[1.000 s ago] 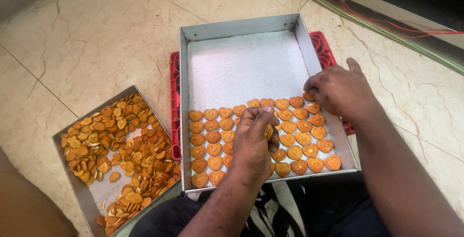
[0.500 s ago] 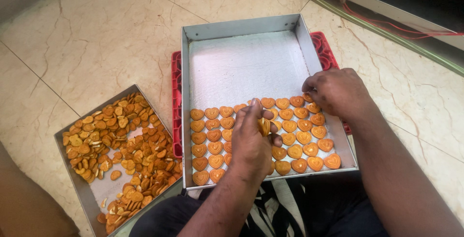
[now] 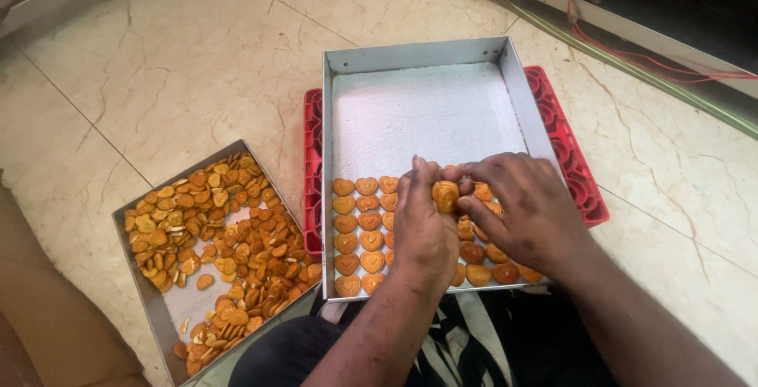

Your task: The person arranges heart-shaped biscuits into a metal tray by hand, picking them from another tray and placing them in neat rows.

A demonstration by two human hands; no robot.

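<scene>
Nearest the camera, the left hand (image 3: 422,229) and right hand (image 3: 525,213) meet over the front rows of the large metal tray (image 3: 505,71). Both sets of fingers pinch one small stack of heart-shaped biscuits (image 3: 444,195), held just above the laid rows (image 3: 359,229). Judged step: setting biscuits into neat rows. The next placement calls for an open slot at the row's edge. Beyond lies the bare tray lining; the loose-biscuit tray (image 3: 150,308) sits left, the red crate (image 3: 580,174) beneath.
</scene>
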